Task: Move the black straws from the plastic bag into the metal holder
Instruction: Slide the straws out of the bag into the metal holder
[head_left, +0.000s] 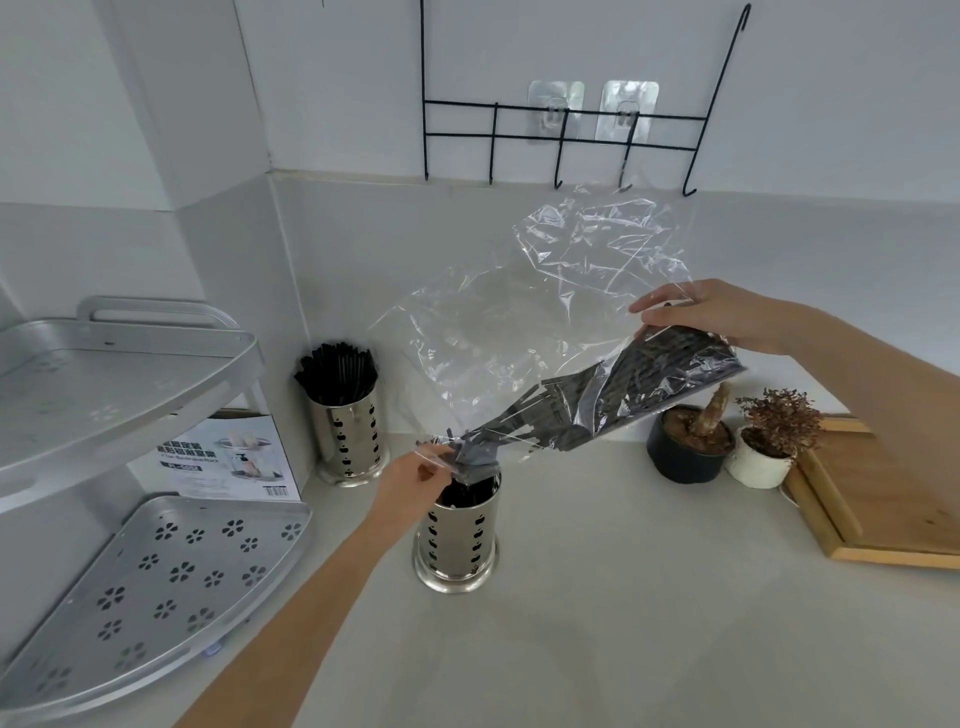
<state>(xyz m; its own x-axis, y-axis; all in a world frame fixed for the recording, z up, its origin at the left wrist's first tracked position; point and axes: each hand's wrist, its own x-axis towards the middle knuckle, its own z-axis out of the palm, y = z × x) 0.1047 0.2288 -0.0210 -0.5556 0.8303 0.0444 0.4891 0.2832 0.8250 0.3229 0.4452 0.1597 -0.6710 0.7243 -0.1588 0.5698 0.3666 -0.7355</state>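
The plastic bag is pinched by both hands, black straws slanting from the right hand down-left to the left hand at the centre-frame metal holder

Both forearms are bare, with no sleeve in view behind the left hand or the right hand; fingers slim, nails short.

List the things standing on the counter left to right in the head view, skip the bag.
Corner rack → box → far holder full of straws → near holder → black pot → white pot → wooden board.
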